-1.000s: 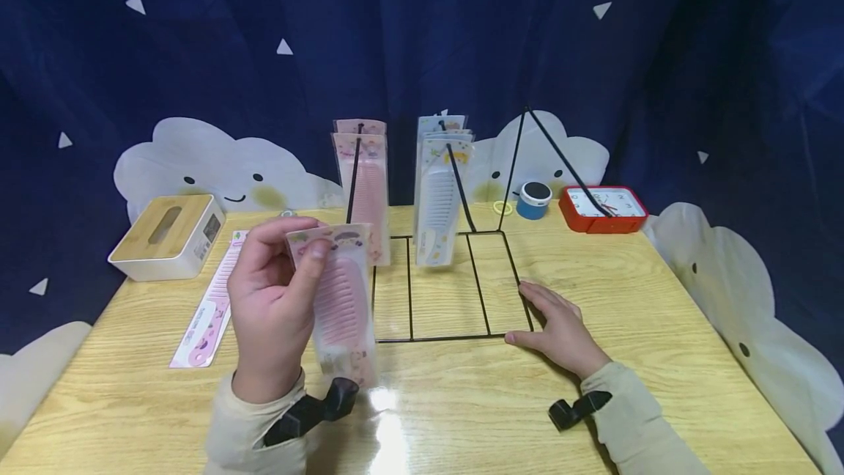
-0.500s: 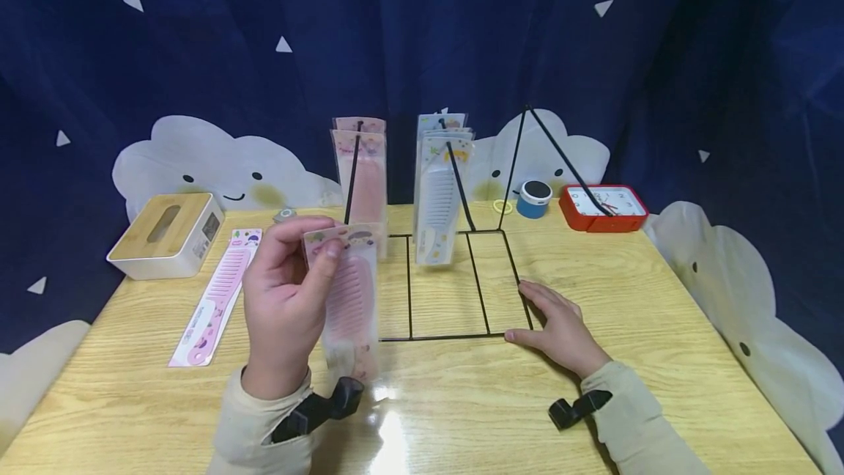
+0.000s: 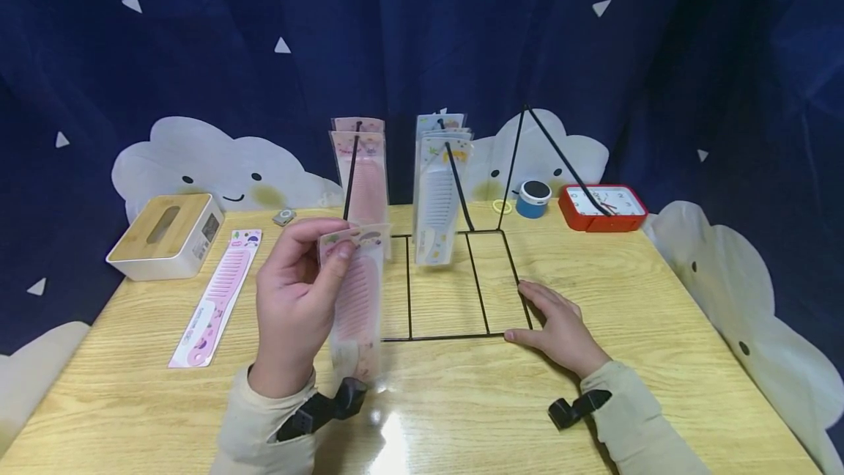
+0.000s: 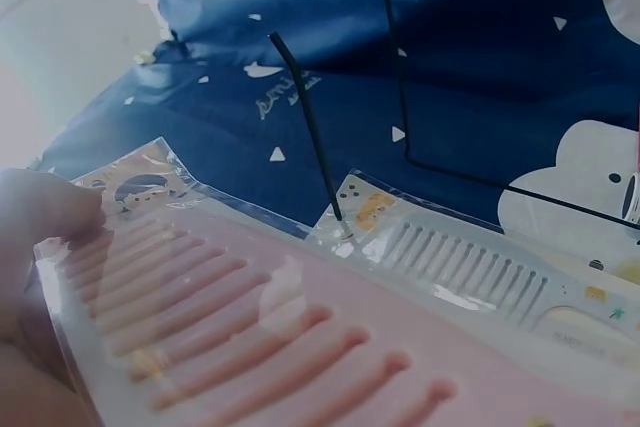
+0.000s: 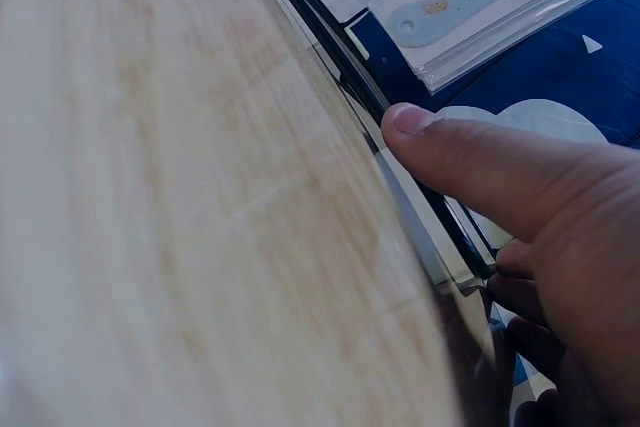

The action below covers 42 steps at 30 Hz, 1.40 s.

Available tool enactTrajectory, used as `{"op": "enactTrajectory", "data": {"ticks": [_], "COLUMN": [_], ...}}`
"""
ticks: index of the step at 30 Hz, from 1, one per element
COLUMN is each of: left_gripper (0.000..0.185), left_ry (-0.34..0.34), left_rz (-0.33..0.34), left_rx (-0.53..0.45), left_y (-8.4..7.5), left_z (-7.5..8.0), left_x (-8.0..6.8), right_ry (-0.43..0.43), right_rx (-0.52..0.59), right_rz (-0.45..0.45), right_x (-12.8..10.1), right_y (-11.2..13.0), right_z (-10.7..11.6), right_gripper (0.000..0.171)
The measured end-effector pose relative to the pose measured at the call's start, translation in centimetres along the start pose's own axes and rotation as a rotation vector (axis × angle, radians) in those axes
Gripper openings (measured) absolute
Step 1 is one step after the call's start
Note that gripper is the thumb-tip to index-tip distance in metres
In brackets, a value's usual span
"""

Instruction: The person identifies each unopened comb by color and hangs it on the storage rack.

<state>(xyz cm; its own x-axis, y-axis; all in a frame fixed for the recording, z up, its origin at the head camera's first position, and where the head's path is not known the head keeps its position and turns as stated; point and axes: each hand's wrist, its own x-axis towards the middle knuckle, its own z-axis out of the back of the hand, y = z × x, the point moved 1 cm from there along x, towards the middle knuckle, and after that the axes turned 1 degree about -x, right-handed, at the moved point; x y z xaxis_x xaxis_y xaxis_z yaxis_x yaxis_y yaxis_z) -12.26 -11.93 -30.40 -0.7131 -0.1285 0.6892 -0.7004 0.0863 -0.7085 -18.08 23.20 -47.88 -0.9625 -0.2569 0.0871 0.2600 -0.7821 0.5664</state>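
Note:
My left hand (image 3: 293,306) pinches the top of a packaged pink comb (image 3: 357,299) between thumb and fingers. The comb hangs upright in front of a black wire rack (image 3: 410,292). Behind it, packaged pink combs (image 3: 365,182) hang on the rack's left hook, and packaged light blue combs (image 3: 438,200) on the middle one. In the left wrist view, a bare hook tip (image 4: 275,39) rises beyond the held package. My right hand (image 3: 560,328) rests at the rack's front right corner, its fairly straight fingers touching the side bar and its thumb the front bar.
Another packaged pink comb (image 3: 216,299) lies on the table at the left, near a tissue box (image 3: 165,237) with a wooden lid. A small grey object (image 3: 284,217), a yellow ring (image 3: 502,207), a blue round device (image 3: 533,200) and a red clock (image 3: 603,209) line the back.
The left hand has moved a little to the right with the packaged comb, bringing it nearer the left hook. The right hand and the rack have stayed put.

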Motion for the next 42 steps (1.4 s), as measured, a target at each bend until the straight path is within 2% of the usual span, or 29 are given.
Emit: {"op": "enactTrajectory", "data": {"ticks": [5, 18, 23, 27, 31, 42], "left_gripper": [0.021, 0.019, 0.021, 0.023, 0.024, 0.024], "left_ry": [0.015, -0.036, 0.004, 0.041, 0.049, 0.01], "left_rz": [0.003, -0.017, 0.008, 0.047, 0.056, 0.037], "left_rx": [0.031, 0.011, 0.009, 0.059, 0.095, 0.048], "left_y": [0.1, -0.8, -0.7, -0.5, -0.4, -0.2], "left_z": [0.0, 1.2, 1.5, 1.4, 1.3, 1.4], "left_x": [0.0, 0.3, 0.4, 0.3, 0.2, 0.3], "right_ry": [-0.001, -0.005, -0.009, -0.01, -0.01, -0.011], "right_rx": [0.002, 0.004, 0.004, 0.006, 0.001, 0.003], "right_rz": [0.001, 0.008, 0.012, 0.013, 0.014, 0.016], "right_x": [0.0, 0.0, 0.0, 0.0, 0.0, -0.1], "right_y": [0.1, -0.1, -0.2, -0.1, 0.0, -0.1], "right_z": [0.0, 0.0, -0.1, 0.0, 0.0, 0.0], "right_gripper": [0.098, 0.098, 0.098, 0.098, 0.097, 0.097]}}
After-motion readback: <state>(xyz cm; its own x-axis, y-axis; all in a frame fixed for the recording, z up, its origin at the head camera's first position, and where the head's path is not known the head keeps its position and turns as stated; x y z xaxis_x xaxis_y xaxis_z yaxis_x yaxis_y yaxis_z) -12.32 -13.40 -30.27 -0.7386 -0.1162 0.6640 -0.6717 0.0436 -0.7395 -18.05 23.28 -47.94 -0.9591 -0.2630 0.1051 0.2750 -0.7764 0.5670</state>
